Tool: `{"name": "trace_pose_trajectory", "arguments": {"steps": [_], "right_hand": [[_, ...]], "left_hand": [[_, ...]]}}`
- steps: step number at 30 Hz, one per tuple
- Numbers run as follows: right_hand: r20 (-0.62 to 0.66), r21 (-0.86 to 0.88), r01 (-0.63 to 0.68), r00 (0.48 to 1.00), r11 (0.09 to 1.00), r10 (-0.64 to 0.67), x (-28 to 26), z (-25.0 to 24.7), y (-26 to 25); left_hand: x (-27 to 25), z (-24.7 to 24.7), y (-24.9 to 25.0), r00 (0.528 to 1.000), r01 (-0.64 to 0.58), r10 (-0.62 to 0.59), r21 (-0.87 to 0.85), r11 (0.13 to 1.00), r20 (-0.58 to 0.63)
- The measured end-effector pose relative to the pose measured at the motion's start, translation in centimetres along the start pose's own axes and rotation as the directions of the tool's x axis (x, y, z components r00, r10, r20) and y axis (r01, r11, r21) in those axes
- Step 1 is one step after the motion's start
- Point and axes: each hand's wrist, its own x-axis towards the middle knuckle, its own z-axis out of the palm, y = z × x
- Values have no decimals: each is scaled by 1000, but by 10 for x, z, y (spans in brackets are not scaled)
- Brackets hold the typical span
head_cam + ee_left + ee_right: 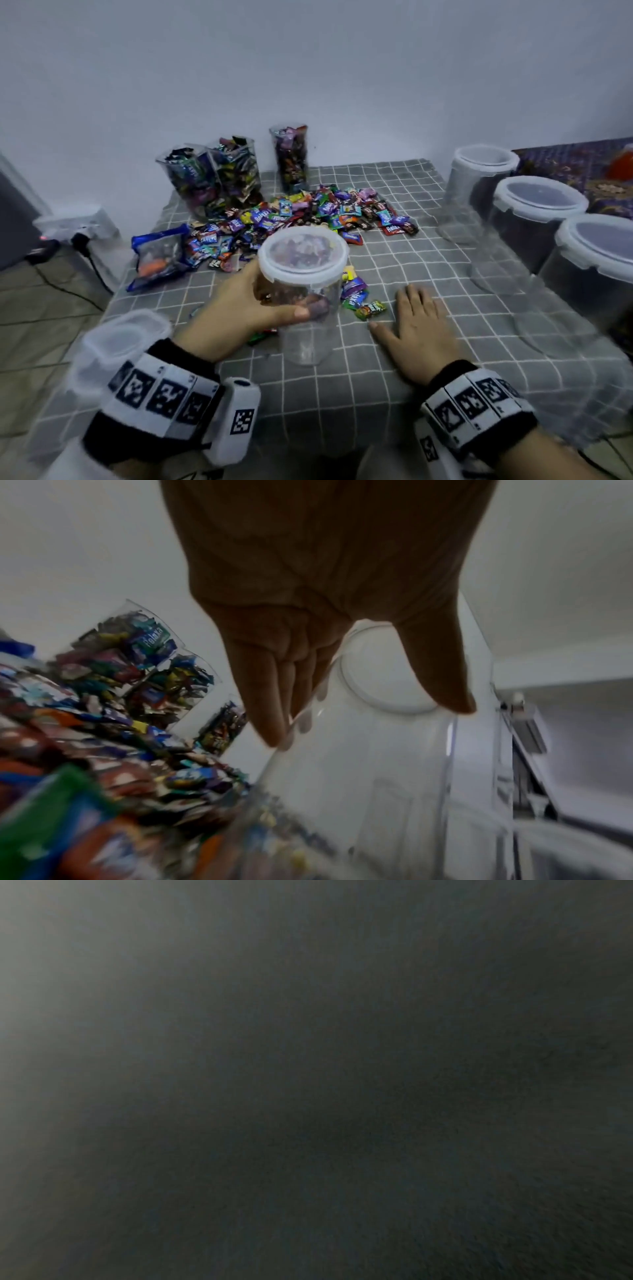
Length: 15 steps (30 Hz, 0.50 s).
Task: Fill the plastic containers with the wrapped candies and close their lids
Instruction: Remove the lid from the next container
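A clear plastic container (305, 332) with a white lid (303, 255) on top is near the middle of the checked cloth. My left hand (274, 303) grips its side, thumb in front and fingers behind. In the left wrist view my left hand (363, 712) wraps the clear container (359, 777), which looks empty. My right hand (414, 318) lies flat and open on the cloth to the container's right. Wrapped candies (308, 219) are heaped behind the container, and a few candies (359, 298) lie between my hands. The right wrist view is dark.
Three clear tubs packed with candies (219, 178) stand at the back by the wall. Three white-rimmed clear containers (537, 219) line the right edge. A blue bag (161, 257) lies at the left, and another clear container (116, 346) is by my left wrist.
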Motion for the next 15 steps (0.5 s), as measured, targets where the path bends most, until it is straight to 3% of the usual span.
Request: {"name": "trace_pose_trajectory", "arguments": {"steps": [5,7,10,13,15], "right_hand": [[-13,254,37,999,967,-35,3,-9,-8],[-115,398,101,992,912,-60,-2,-20,-16],[-339,457,254,936,852,-98,-8,-43,-29],[-430,491,361,892,793,-140,-10,-62,-44],[-480,516,421,863,746,-155,-8,-71,-54]], "left_hand": [[-7,-8,-19,1000,15,-17,137,990,9],[-7,-12,-23,998,48,-55,160,986,43],[-8,-20,-28,996,76,-81,102,992,47],[-4,-28,-26,995,81,-75,113,990,-59],[-1,-31,-19,979,89,-63,126,988,-195]]}}
